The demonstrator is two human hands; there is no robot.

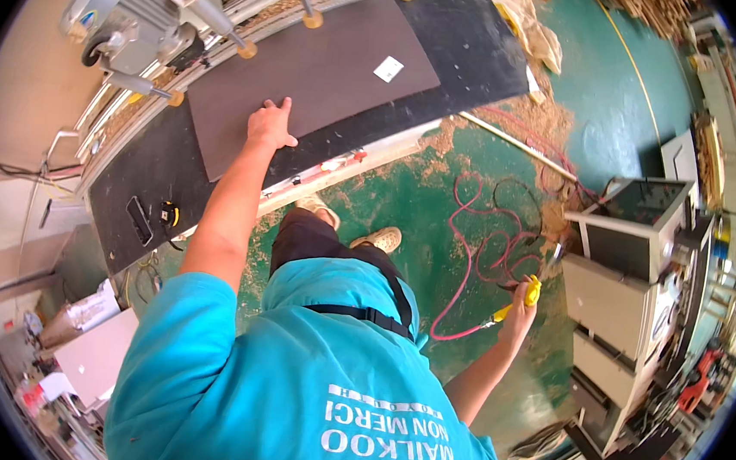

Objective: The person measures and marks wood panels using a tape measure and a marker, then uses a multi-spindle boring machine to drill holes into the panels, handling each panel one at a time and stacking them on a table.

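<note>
One hand point(271, 125) flat on dark panel point(311, 70).

Colours in a workshop seen from above.
A teal shirt point(287, 379) with white lettering, near; a dark brown panel point(329, 71) with a small white label point(388, 69), far; a yellow-handled tool point(520, 301) on a red hose point(470, 255), right; a mottled green floor point(423, 191) with tan sawdust.
</note>
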